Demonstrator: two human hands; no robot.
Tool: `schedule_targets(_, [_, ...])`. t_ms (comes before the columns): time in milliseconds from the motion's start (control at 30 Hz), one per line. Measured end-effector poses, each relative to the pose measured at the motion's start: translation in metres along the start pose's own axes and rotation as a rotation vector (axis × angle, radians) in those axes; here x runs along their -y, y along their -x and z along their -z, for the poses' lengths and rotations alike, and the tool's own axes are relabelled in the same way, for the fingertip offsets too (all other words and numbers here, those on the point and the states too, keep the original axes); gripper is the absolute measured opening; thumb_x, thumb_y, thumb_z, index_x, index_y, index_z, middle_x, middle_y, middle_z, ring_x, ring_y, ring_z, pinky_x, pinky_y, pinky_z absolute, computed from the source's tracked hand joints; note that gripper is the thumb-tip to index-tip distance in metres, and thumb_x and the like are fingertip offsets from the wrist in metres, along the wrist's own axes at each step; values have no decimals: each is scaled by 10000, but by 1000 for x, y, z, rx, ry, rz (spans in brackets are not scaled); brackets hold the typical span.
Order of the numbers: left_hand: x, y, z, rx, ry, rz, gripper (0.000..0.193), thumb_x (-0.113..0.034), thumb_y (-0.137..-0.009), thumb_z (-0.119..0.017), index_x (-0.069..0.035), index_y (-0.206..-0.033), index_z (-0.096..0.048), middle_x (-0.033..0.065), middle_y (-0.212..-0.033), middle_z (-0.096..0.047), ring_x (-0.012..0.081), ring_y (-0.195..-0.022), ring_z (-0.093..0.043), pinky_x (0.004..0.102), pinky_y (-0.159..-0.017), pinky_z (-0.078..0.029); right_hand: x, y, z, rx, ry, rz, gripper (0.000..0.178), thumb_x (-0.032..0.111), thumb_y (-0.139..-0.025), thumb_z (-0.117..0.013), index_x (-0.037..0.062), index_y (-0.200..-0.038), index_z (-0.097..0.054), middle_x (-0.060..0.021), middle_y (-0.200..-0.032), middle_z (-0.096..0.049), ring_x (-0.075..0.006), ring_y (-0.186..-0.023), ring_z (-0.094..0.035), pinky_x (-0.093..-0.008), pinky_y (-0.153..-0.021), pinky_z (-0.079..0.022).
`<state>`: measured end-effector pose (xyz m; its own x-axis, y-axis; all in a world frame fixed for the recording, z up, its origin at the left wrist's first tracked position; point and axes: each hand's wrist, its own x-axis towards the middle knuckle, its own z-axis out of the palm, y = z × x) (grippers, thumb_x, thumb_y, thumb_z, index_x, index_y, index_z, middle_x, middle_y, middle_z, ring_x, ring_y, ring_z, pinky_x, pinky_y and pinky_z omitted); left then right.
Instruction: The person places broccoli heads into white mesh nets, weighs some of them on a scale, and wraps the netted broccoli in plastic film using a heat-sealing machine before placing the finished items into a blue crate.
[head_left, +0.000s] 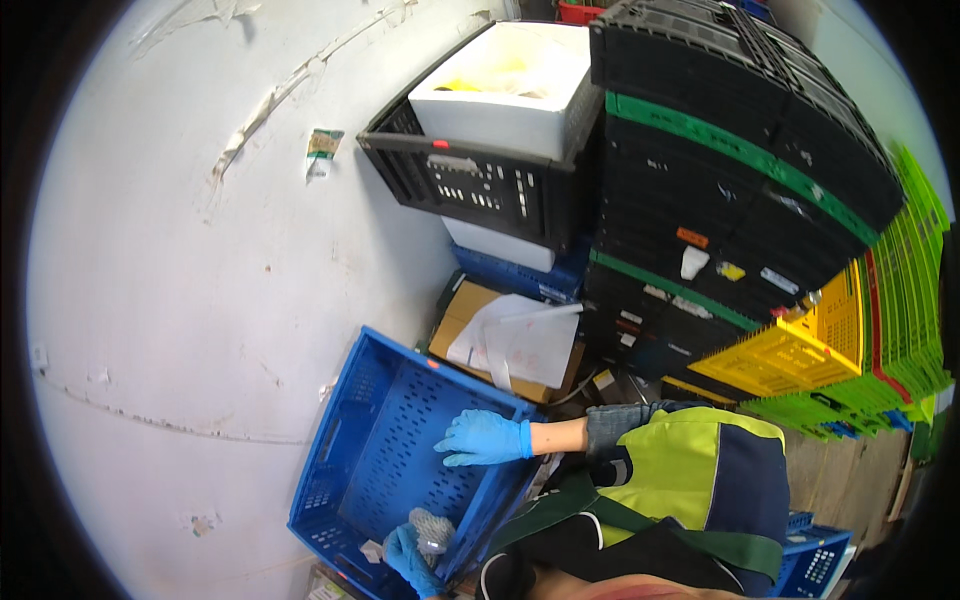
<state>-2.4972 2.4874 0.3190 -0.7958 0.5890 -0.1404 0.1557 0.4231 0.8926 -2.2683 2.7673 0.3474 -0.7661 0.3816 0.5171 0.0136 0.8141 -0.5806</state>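
Note:
My left hand [412, 562], in a blue glove, is closed at the lower end of a blue plastic crate [347, 400]. It grips a whitish, net-textured bundle [432, 530] that looks partly wrapped in clear film; its exact kind I cannot make out. A small pale label-like piece [371, 551] shows beside those fingers. My right hand [485, 438], also blue-gloved, hovers over the crate's perforated inside with fingers stretched out and nothing in them.
Behind the crate, a cardboard box [462, 312] bears white paper [515, 340]. Above it, a black crate [470, 175] holds a white foam box [500, 110]. Tall black crates [690, 180], yellow crates [780, 360] and green crates [910, 290] are stacked rightward. A scuffed white wall [180, 300] borders the left.

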Motion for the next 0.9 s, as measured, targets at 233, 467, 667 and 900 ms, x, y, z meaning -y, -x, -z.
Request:
schedule_targets(233, [-164,-52,-114,276,-103,-169,193,-132,-973,-577,13,-958,-703,70,-824,-690,132,-725,-609,262,-671,-497,-54,-2,-9,653,-42,8,358,412,-919,-553,73,-907,-669,-169,-779,-640,-369,-734,-611,-468,-670,-488])
schedule_targets(467, [-374,-126,-211,608,-347,-740,120,-87,-903,-637,-3,-966,-694,128,-886,-675,209,-807,-642,304,-757,-506,-61,6,-11,420,-203,77,317,368,-907,-552,77,-829,-649,-154,-781,-649,-366,-756,-623,-489,-666,-492])
schedule_targets(667, [-571,-175,-378,712,-328,-1341,261,-181,-878,-663,-18,-1075,-610,149,-1043,-617,313,-957,-615,387,-818,-497,-110,57,-75,172,-486,75,234,315,-927,-527,106,-888,-627,-133,-740,-625,-315,-663,-608,-426,-609,-493])
schedule_targets(900, [-638,-214,-612,599,-504,-1474,974,-587,-697,-757,17,-1400,-455,284,-1402,-448,400,-1318,-421,431,-1093,-356,-113,13,6,337,-317,98,226,305,-922,-532,103,-876,-622,-133,-731,-622,-315,-658,-608,-429,-606,-493])
